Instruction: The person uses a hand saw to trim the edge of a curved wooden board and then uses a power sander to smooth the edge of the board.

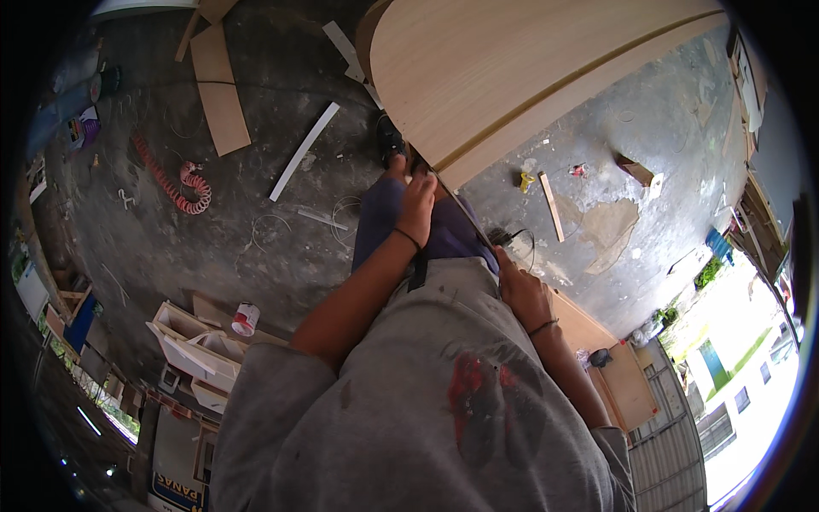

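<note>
A long, thin, dark strip (465, 207) slants between my two hands, just in front of my legs. My right hand (524, 292) is closed around its near end. At the far end, my left hand (416, 207) has its fingers closed at the strip, close to the corner of a large pale wooden piece (520, 72). That piece has a rounded end at the left and a groove along its near side. Exactly what tool or part the strip is, I cannot make out.
On the floor at left lie a white strip (304, 152), a brown board (220, 94) and a red coiled hose (196, 205). Wooden drawers (192, 352) and a red-and-white can (246, 318) are lower left. A wooden stick (552, 206) and yellow object (525, 180) lie right.
</note>
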A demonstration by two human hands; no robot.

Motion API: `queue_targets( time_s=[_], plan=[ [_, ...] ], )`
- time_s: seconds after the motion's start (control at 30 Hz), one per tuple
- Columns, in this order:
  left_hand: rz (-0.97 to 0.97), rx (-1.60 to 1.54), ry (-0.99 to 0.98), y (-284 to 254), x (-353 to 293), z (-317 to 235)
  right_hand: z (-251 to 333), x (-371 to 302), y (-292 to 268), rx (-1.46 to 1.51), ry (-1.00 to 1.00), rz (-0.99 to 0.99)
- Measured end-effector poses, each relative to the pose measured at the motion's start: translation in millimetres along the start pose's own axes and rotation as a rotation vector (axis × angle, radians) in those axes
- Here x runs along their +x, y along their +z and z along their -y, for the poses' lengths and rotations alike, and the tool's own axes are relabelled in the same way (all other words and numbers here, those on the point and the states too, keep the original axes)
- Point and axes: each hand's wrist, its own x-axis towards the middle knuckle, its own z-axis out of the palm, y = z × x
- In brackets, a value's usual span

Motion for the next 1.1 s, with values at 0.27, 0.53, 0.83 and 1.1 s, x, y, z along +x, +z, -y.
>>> queue_targets(
  time_s=[0.27, 0.53, 0.83, 1.1],
  plan=[
    [0.184, -0.276, -0.13, -7, 11, -14, -3, 4, 4, 0.043, -0.006, 0.004],
    [0.26, -0.192, -0.128, -16, 41, -18, 8, 14, 1, 0.062, -0.004, 0.041],
    [0.215, -0.193, -0.111, -1, 37, -49, 13, 13, 9, 0.095, -0.054, -0.116],
    [0.085, -0.342, -0.094, 7, 48, -45, 2, 38, 24, 0.068, -0.106, -0.104]
  ],
)
